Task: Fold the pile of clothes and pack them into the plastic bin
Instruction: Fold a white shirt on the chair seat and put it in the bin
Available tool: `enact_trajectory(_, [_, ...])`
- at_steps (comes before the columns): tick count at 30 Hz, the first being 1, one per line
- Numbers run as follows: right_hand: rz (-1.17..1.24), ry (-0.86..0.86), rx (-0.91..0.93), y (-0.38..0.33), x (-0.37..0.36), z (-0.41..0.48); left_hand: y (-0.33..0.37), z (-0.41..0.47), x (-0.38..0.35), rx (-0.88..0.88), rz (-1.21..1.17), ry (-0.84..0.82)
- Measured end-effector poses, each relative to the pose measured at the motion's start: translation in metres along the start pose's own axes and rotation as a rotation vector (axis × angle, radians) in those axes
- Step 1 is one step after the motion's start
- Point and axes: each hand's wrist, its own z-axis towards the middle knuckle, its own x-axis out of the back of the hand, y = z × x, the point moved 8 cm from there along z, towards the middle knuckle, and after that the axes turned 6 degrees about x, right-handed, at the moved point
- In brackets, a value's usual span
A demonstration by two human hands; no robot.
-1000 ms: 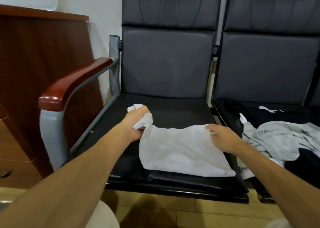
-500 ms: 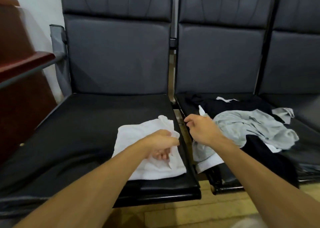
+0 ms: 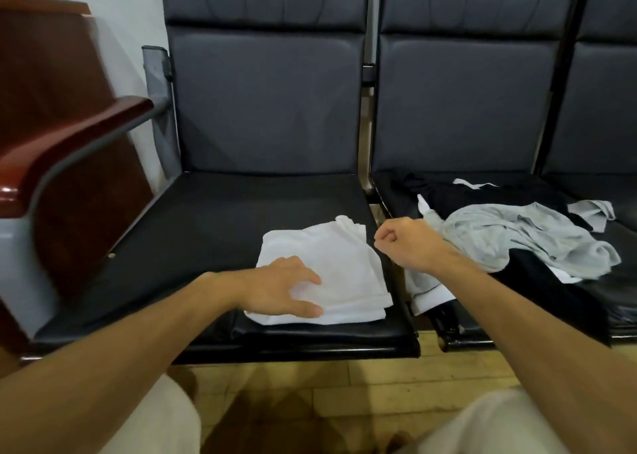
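Since the white garment lies folded, step in hand: smoothing the folded white garment (image 3: 331, 264) flat, by my reading, before it goes to the bin.
Where it lies: on the near right part of the left seat (image 3: 206, 229), its right edge close to the gap between the seats.
Left hand (image 3: 286, 290): fingers spread and fairly straight, palm down on the near left corner of the white garment, thumb along its near edge; it presses and grips nothing.
Right hand (image 3: 408, 243): fingers curled in towards the palm, thumb against the forefinger, held above the gap between the seats; nothing shows in its grasp, and it touches no cloth that I can make out.
Pile left to do: a crumpled grey garment (image 3: 517, 240) on top of a black garment (image 3: 482, 195) on the right seat (image 3: 617, 302), with a white-edged piece hanging over the near edge.
Plastic bin: not in view.
Next move calls for: either lifting the white stack with both hands under it so that the folds keep, or the right hand opening to draw the grey garment across.
Progress: early, I judge; one piece folded, several loose.
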Motion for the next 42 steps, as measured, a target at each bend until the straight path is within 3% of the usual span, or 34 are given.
enact_trajectory(6, [-0.119, -0.154, -0.079, -0.011, -0.034, 0.010, -0.021, -0.029, 0.025, -0.036, 0.067, 0.217])
enact_trajectory(13, [-0.129, -0.048, -0.133, -0.013, -0.034, 0.021, -0.030, -0.050, 0.059, -0.063, -0.112, 0.492])
enact_trajectory(16, [-0.056, -0.079, -0.158, -0.010, -0.032, 0.022, -0.039, -0.054, 0.058, -0.054, -0.112, 0.422])
enact_trajectory(19, [-0.124, -0.209, -0.152, -0.011, -0.045, 0.018, -0.043, -0.049, 0.033, -0.037, -0.011, 0.195])
enact_trajectory(21, [-0.160, -0.148, -0.130, -0.012, -0.043, 0.021, -0.039, -0.044, 0.023, -0.047, 0.024, 0.149])
enact_trajectory(24, [-0.059, 0.015, 0.017, -0.035, -0.035, 0.027, -0.020, -0.036, 0.022, -0.125, 0.107, 0.241])
enact_trajectory(26, [-0.015, -0.059, 0.157, -0.054, -0.047, 0.028, -0.003, -0.031, 0.017, -0.206, 0.174, 0.255])
enact_trajectory(28, [-0.137, -0.212, 0.225, -0.061, -0.068, 0.030, 0.010, -0.027, 0.011, -0.255, 0.210, 0.259])
enact_trajectory(32, [-0.369, -0.316, 0.109, -0.033, -0.079, 0.037, 0.025, -0.024, 0.019, -0.257, 0.226, 0.367])
enact_trajectory(37, [-0.147, -0.189, 0.062, -0.021, -0.063, 0.041, 0.032, -0.019, 0.034, -0.155, 0.105, 0.534])
enact_trajectory(42, [-0.081, -0.102, 0.041, -0.016, -0.045, 0.035, 0.069, -0.013, 0.013, -0.345, 0.324, 0.470])
